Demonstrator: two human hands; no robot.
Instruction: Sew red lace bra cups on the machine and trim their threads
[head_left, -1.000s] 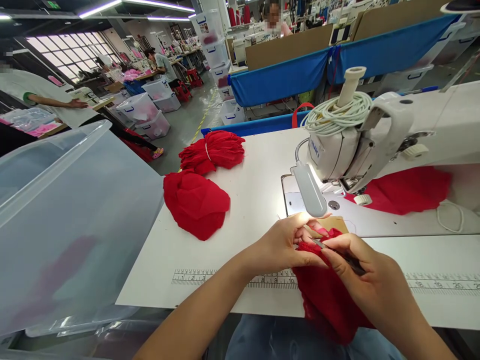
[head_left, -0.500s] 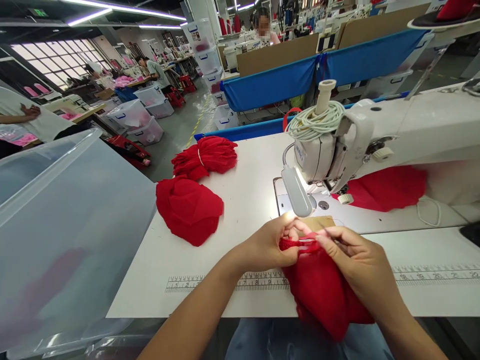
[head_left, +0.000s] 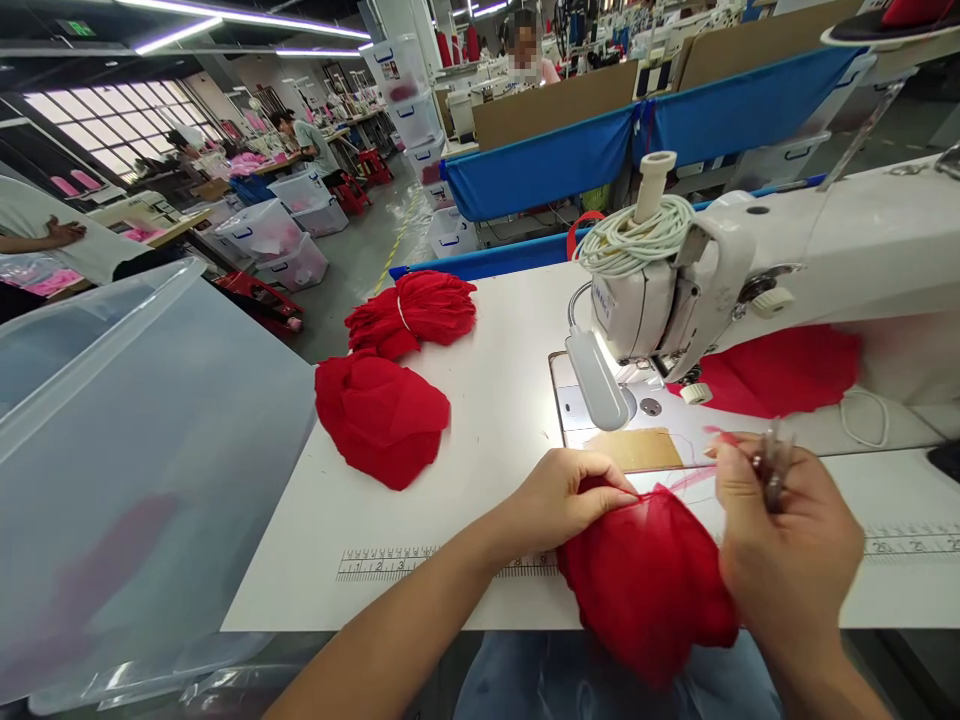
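Note:
My left hand [head_left: 571,497] is closed on the top edge of a red fabric piece [head_left: 649,585] that hangs over the table's front edge. My right hand [head_left: 784,525] is raised to the right of it, fingers pinched around small metal thread snips [head_left: 771,465], with a thin red strip stretched between the fabric and this hand. Both hands are just in front of the white sewing machine [head_left: 757,270] and its lit needle plate [head_left: 637,410].
A loose red fabric pile [head_left: 382,415] and a tied red bundle [head_left: 416,310] lie on the white table [head_left: 487,400] to the left. More red fabric [head_left: 780,370] sits under the machine arm. A clear plastic bin [head_left: 127,450] stands at left. Other people work at far tables.
My right hand has pulled away to the right and up from the fabric, drawing out a thin red strip. My left hand stays gripping the fabric's edge.

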